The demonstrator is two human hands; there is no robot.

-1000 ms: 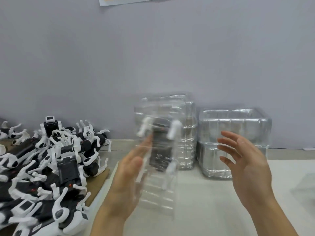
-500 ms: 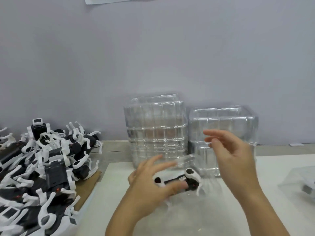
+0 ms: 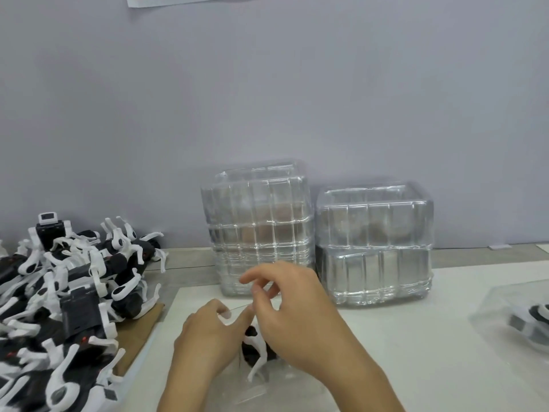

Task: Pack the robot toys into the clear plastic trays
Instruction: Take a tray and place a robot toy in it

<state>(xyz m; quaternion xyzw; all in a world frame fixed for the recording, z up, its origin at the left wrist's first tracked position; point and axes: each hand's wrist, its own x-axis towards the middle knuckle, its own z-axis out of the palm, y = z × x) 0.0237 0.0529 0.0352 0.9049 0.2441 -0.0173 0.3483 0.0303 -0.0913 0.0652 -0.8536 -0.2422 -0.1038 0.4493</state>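
White tabletop (image 3: 416, 337): hands (image 3: 255, 322) over robot toy (image 3: 257, 349), near front edge.

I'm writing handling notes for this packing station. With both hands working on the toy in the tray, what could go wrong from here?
The left hand and right hand pinch the thin rim of the clear tray; it may buckle or slip. The robot toy has thin white legs that could snag or bend if pressed. The right hand is close to the stacked empty trays, which might topple if bumped.
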